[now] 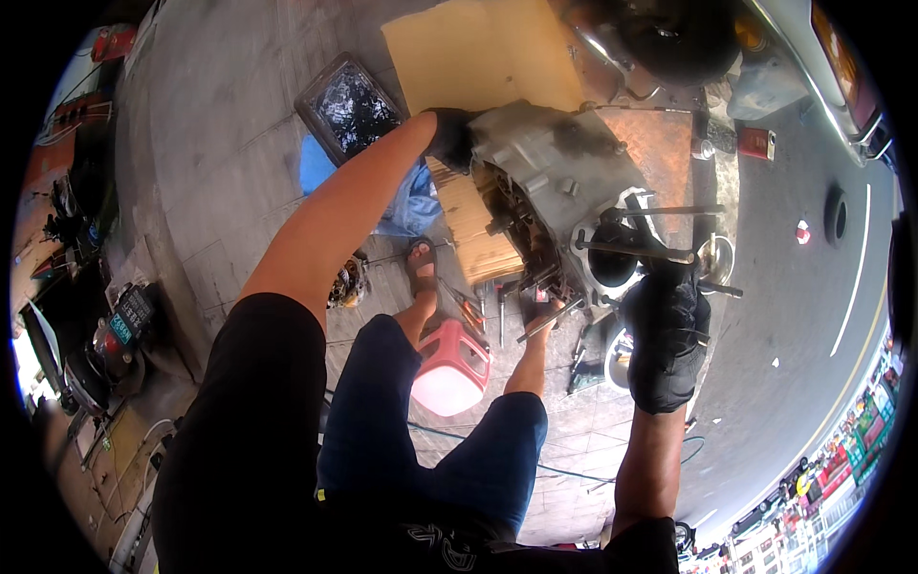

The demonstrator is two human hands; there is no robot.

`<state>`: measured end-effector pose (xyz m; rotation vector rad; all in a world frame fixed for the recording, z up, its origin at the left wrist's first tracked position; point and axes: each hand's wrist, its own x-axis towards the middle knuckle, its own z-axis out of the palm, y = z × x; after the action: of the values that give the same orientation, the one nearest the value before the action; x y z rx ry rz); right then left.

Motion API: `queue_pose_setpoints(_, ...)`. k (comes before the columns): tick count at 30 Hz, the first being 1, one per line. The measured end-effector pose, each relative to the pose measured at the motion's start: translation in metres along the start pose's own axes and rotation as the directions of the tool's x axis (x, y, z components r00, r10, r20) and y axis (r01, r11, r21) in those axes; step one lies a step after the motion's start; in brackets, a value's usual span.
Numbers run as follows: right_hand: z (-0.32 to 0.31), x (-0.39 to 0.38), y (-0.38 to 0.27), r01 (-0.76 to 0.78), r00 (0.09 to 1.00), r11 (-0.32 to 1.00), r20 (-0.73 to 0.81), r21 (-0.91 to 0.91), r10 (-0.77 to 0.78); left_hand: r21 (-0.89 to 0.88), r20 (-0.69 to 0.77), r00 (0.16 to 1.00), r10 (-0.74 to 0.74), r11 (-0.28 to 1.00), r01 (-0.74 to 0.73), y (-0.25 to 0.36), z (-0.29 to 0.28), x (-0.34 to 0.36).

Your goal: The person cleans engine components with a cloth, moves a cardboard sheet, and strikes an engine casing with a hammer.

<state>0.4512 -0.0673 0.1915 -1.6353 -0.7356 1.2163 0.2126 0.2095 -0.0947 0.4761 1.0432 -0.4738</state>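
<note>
Above flattened cardboard (473, 234), the grey engine case (564, 153) lay between my left grip (451, 140) and my right grip (666, 340), its studs (665, 253) projecting rightward. The left met the case's upper-left edge; the right was at the studded end, beside the cylinder bore (604, 272). Fingers were hidden, so I could not tell whether either was closed. Sound handling called for purchase on solid casting, balanced load, and fingertips clear of the open cavity (516, 215).

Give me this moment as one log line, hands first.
left hand: gloved, at left end of engine | right hand: gloved, by studs | pan: left of cardboard | stool: pink
</note>
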Motion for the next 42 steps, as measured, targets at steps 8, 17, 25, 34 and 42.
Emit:
queue_pose_setpoints(8, 0.033, 0.012, -0.030, -0.131, 0.991, 0.964, 0.023, 0.230, 0.129, -0.349, -0.288, 0.794, 0.536, 0.713, -0.608, -0.023, 0.088, -0.060)
queue_pose_setpoints(17, 0.058, 0.008, -0.041, 0.233, 0.972, 0.916, 0.082, -0.327, -0.218, -0.617, -0.363, 0.728, 0.582, 0.436, -0.656, -0.029, 0.083, -0.074)
queue_pose_setpoints(25, 0.039, 0.028, 0.019, 0.154, 0.980, 0.967, 0.156, -0.201, -0.124, -0.125, -0.475, 0.363, 0.802, 0.347, -0.930, -0.017, 0.007, -0.024)
queue_pose_setpoints(34, 0.026, 0.040, 0.014, 0.027, 0.971, 0.993, 0.239, -0.119, 0.003, 0.487, -0.622, 0.107, 0.776, 0.490, -0.723, -0.083, -0.008, -0.009)
queue_pose_setpoints(42, 0.029, 0.047, 0.046, 0.541, 0.759, 0.828, 0.507, -0.144, -0.408, 0.286, -0.850, 0.145, 0.506, 0.676, -0.679, -0.203, 0.078, 0.062)
